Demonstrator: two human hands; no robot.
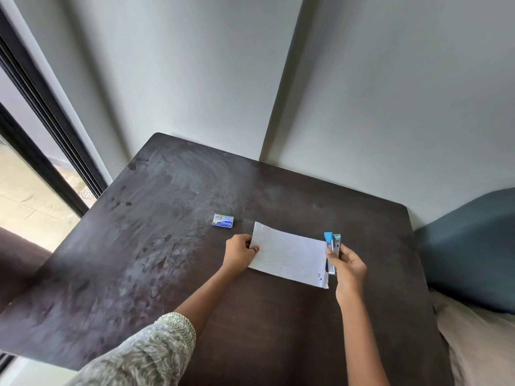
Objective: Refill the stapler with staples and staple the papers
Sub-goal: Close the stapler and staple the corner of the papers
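Observation:
White papers (289, 254) with faint printed lines are held above the dark table (167, 246). My left hand (239, 253) pinches their left edge between thumb and fingers. My right hand (348, 270) grips a small blue and silver stapler (333, 247) at the papers' right edge, its blue end pointing away from me. I cannot tell whether the stapler's jaws are around the sheets or just beside them. A small blue and white staple box (223, 220) lies shut on the table, to the left of the papers and beyond my left hand.
The table stands in a corner against a pale wall (362, 107). A dark-framed glass door (41, 149) runs along the left. A teal cushion (473, 246) and a beige cover (479, 344) lie past the table's right edge.

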